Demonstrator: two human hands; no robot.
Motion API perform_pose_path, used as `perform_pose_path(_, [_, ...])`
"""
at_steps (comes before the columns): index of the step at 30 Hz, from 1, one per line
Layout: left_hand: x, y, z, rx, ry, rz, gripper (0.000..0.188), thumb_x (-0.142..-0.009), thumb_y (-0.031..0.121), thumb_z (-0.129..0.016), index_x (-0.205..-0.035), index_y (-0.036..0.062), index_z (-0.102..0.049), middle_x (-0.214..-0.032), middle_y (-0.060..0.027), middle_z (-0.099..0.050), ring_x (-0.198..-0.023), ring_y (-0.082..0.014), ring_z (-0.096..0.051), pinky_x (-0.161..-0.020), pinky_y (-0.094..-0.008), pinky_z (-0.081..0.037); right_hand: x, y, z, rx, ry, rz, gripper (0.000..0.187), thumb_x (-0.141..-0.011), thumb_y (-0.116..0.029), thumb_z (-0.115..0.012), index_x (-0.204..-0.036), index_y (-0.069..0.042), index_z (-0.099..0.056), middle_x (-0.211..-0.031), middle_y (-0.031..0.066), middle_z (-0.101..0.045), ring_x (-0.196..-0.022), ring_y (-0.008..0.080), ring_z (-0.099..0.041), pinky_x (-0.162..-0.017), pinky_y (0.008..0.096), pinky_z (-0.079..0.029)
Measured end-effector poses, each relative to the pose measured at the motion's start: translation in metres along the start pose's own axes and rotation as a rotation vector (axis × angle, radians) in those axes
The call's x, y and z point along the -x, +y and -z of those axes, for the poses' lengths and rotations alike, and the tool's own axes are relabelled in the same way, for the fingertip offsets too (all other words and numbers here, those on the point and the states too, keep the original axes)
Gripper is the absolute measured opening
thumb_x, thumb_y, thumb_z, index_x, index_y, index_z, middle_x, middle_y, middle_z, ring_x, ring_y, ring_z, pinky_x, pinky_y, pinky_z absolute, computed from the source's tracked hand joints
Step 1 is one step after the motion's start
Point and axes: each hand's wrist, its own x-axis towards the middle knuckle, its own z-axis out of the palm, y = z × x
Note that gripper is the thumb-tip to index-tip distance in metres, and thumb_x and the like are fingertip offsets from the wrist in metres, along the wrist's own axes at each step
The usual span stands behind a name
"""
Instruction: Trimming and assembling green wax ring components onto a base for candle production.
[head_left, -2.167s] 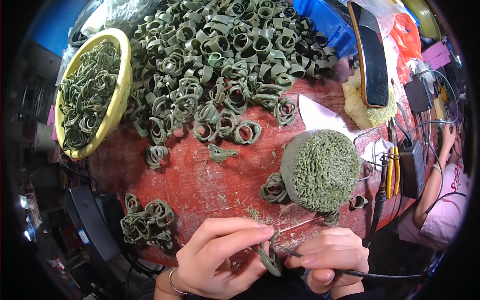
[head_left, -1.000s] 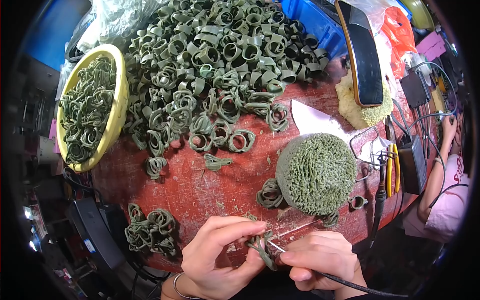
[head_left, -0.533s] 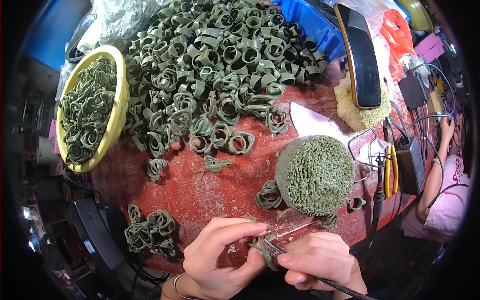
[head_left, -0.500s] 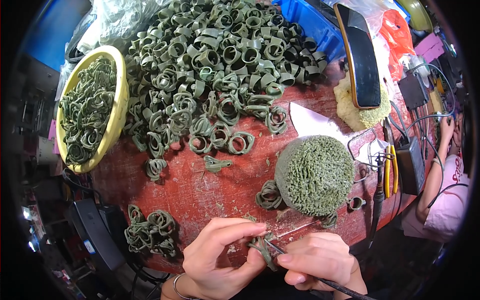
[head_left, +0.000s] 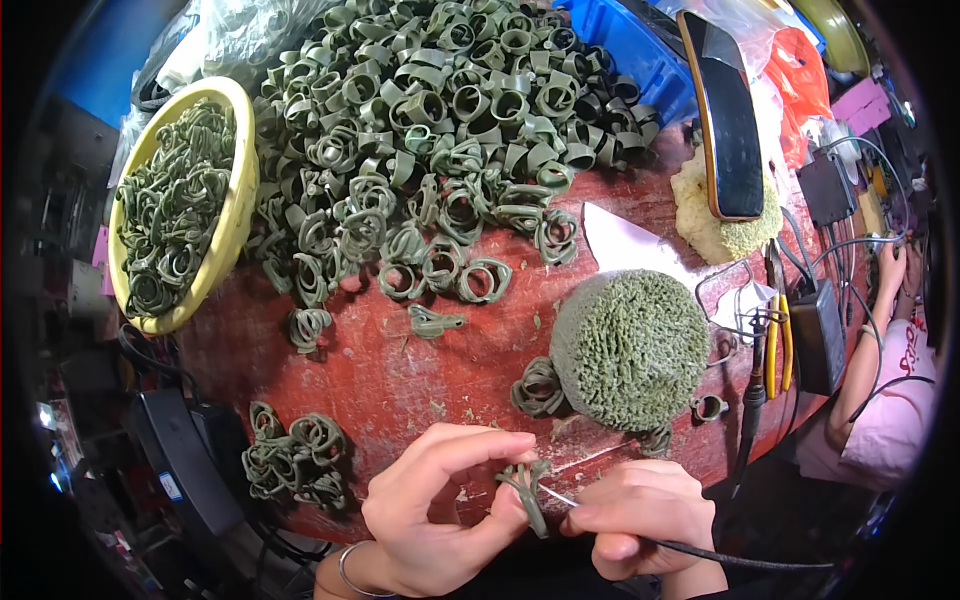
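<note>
Between the thumb and fingers of my left hand [head_left: 425, 525] is a small dark green ring [head_left: 527, 497] with branching strands, held upright above the table's near edge. My right hand [head_left: 640, 512] grips a slim corded pen tool [head_left: 556, 495]. Its thin metal tip points left and reaches the side of the ring; whether it touches cannot be made out. Just beyond my hands stands a round green block [head_left: 630, 350] with a rough, pitted top. Several looped green rings [head_left: 540, 388] lean against its left side, and a plain ring [head_left: 709, 407] lies to its right.
A large heap of green rings [head_left: 470, 100] covers the far table [head_left: 400, 370]. At left are a yellow basket [head_left: 247, 170] of rings and a small ring pile [head_left: 297, 458]. A phone [head_left: 730, 140], yellow-handled pliers [head_left: 779, 345] and cables lie right, near another person's arm [head_left: 870, 350].
My right hand has tilted the pen tool flatter, and its cord now runs out further right. The ring has turned slightly in my left hand's fingers.
</note>
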Motion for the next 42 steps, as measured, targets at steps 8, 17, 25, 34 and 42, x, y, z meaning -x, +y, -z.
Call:
perform_pose_path(8, [-0.007, -0.011, 0.012, 0.271, -0.190, 0.096, 0.020, -0.071, -0.009, -0.054, -0.091, -0.0077, -0.052, -0.089, -0.0117, -0.051, -0.079, -0.0121, -0.053, -0.068, -0.0220, -0.045, 0.000, -0.005, -0.005, 0.078, 0.130, 0.043, 0.016, -0.078, -0.021, -0.057, -0.081, -0.006, -0.054, -0.061, 0.0025, -0.056, -0.050, 0.0168, -0.056, -0.044, 0.0253, -0.045])
perform_pose_path(17, [-0.005, -0.006, 0.006, 0.290, -0.107, 0.156, 0.015, -0.071, -0.001, -0.059, -0.083, -0.0058, -0.051, -0.081, -0.0120, -0.052, -0.071, -0.0123, -0.051, -0.061, -0.0222, -0.043, -0.001, -0.009, -0.001, 0.153, -0.045, -0.008, 0.018, -0.069, -0.010, -0.063, -0.084, -0.006, -0.055, -0.060, 0.0041, -0.053, -0.055, 0.0188, -0.056, -0.049, 0.0273, -0.045])
perform_pose_path(25, [-0.005, -0.002, 0.004, 0.248, -0.099, 0.181, 0.014, -0.072, -0.003, -0.057, -0.084, -0.0065, -0.050, -0.083, -0.0123, -0.052, -0.071, -0.0116, -0.051, -0.062, -0.0216, -0.043, -0.003, -0.007, 0.000, 0.150, -0.025, 0.039, 0.014, -0.070, -0.009, -0.061, -0.082, -0.005, -0.056, -0.062, 0.0042, -0.054, -0.054, 0.0183, -0.056, -0.047, 0.0265, -0.045])
perform_pose_path(34, [-0.003, 0.003, 0.004, 0.200, -0.106, 0.111, 0.013, -0.069, -0.005, -0.058, -0.081, -0.0062, -0.053, -0.087, -0.0146, -0.053, -0.069, -0.0116, -0.051, -0.061, -0.0228, -0.043, -0.005, -0.010, -0.005, 0.263, 0.150, -0.059, 0.010, -0.076, -0.015, -0.056, -0.074, -0.005, -0.058, -0.058, 0.0046, -0.057, -0.048, 0.0165, -0.055, -0.045, 0.0255, -0.045])
perform_pose_path(42, [-0.004, -0.003, 0.012, 0.116, -0.306, 0.031, 0.013, -0.069, -0.007, -0.057, -0.082, -0.0067, -0.057, -0.088, -0.0167, -0.057, -0.076, -0.0151, -0.058, -0.062, -0.0230, -0.049, -0.002, -0.007, 0.000, -0.359, 0.354, -0.257, 0.020, -0.085, -0.019, -0.042, -0.087, 0.000, -0.048, -0.048, 0.0082, -0.053, -0.038, 0.0125, -0.049, -0.036, 0.0219, -0.037])
